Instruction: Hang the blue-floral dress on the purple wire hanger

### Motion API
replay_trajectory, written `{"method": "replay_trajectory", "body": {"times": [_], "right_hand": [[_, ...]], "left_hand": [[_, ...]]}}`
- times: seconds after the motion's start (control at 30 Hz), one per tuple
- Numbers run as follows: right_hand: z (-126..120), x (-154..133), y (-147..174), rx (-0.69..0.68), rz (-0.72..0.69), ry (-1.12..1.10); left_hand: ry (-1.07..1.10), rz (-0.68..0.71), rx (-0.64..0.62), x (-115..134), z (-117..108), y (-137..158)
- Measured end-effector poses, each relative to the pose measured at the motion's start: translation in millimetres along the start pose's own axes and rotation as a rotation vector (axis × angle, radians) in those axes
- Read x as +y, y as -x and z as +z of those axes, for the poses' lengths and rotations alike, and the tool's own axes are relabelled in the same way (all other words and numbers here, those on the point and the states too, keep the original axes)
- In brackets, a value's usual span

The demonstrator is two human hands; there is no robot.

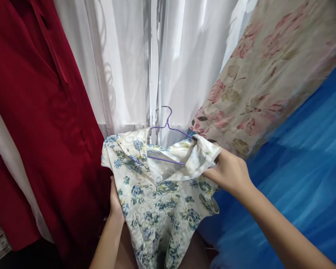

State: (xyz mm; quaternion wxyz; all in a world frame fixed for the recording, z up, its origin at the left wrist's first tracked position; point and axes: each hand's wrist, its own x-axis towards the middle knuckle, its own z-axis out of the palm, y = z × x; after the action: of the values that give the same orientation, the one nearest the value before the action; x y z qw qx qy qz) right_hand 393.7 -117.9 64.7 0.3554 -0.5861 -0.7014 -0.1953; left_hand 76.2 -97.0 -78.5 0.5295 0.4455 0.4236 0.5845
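A white garment with blue, green and yellow flowers (154,209) is spread in front of me, its collar facing up. Inside its neck opening sits a purple wire hanger (182,131), whose hook stands up above the collar. My right hand (230,172) grips the right side of the collar, which is folded over the hanger's arm; the fingertips are behind the cloth. Along the garment's left side is my left hand (116,200), mostly covered by the fabric. Its fingers are hidden behind the cloth.
White curtains (123,67) hang straight ahead. A red cloth (50,123) drapes down on the left. To the right are a beige cloth with pink flowers (257,82) and a bright blue fabric (291,172) beneath it.
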Motion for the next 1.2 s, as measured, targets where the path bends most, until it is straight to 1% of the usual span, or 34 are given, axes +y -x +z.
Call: {"method": "replay_trajectory", "body": {"times": [0.07, 0.1, 0.13, 0.2, 0.27, 0.3, 0.33, 0.37, 0.4, 0.43, 0.47, 0.5, 0.53, 0.57, 0.63, 0.67, 0.73, 0.83, 0.9, 0.93, 0.97, 1.0, 1.03, 1.07, 1.1, 1.13, 1.17, 1.2], "right_hand": [[0, -4, -11, -0.007, -0.07, -0.028], [0, -3, -13, -0.016, -0.105, -0.043], [1, -1, -13, -0.031, -0.141, -0.057], [4, 3, -3, -0.046, -0.221, -0.091], [9, 2, 19, -0.002, -0.281, -0.14], [14, -3, 36, 0.049, -0.279, -0.189], [20, -11, 55, 0.106, -0.251, -0.245], [29, -21, 77, 0.165, -0.193, -0.347], [39, -34, 99, 0.193, -0.105, -0.482], [52, -48, 121, 0.18, -0.011, -0.602], [67, -62, 141, 0.151, 0.075, -0.709], [83, -76, 158, 0.082, 0.174, -0.816], [98, -88, 171, -0.012, 0.275, -0.922], [112, -99, 179, -0.135, 0.322, -1.027], [130, -115, 186, -0.314, 0.378, -1.158], [135, -121, 185, -0.372, 0.4, -1.196], [134, -127, 178, -0.43, 0.452, -1.24], [124, -126, 167, -0.486, 0.494, -1.315], [119, -121, 166, -0.46, 0.519, -1.362], [118, -117, 168, -0.418, 0.555, -1.387], [118, -113, 172, -0.353, 0.615, -1.422], [118, -109, 175, -0.269, 0.699, -1.471], [118, -104, 180, -0.175, 0.796, -1.53], [118, -100, 183, -0.084, 0.889, -1.59], [117, -96, 187, -0.017, 0.961, -1.643], [116, -94, 189, 0.011, 1.003, -1.678], [115, -93, 191, -0.002, 1.016, -1.693], [112, -94, 191, -0.047, 1.007, -1.69]], "left_hand": [[0.131, -0.051, 0.218, -26, -6, 21], [0.154, -0.072, 0.29, -40, -7, 30], [0.129, -0.083, 0.314, -52, -6, 38], [0.043, -0.101, 0.3, -74, -2, 50], [-0.008, -0.136, 0.295, -87, 2, 58], [-0.013, -0.154, 0.312, -91, 4, 61], [-0.016, -0.178, 0.338, -93, 5, 63], [-0.019, -0.193, 0.359, -94, 4, 64], [-0.022, -0.192, 0.367, -93, 3, 65], [-0.027, -0.183, 0.363, -92, 2, 66], [-0.038, -0.175, 0.358, -90, 0, 67], [-0.055, -0.161, 0.354, -87, -1, 69], [-0.077, -0.144, 0.347, -84, -2, 71], [-0.101, -0.128, 0.334, -81, -3, 75], [-0.154, -0.096, 0.308, -74, -1, 83], [-0.174, -0.074, 0.299, -71, 1, 88], [-0.201, -0.025, 0.29, -66, 6, 97], [-0.205, 0.005, 0.291, -65, 12, 106], [-0.182, -0.005, 0.356, -68, 11, 106], [-0.163, 0.028, 0.435, -69, 9, 105], [-0.141, 0.109, 0.546, -71, 6, 103], [-0.123, 0.233, 0.665, -72, 3, 102], [-0.116, 0.38, 0.766, -72, 1, 101], [-0.126, 0.525, 0.831, -72, 1, 100], [-0.157, 0.635, 0.837, -73, 3, 101], [-0.217, 0.683, 0.765, -75, 7, 102], [-0.299, 0.666, 0.616, -77, 15, 104], [-0.38, 0.611, 0.435, -81, 25, 106]]}}
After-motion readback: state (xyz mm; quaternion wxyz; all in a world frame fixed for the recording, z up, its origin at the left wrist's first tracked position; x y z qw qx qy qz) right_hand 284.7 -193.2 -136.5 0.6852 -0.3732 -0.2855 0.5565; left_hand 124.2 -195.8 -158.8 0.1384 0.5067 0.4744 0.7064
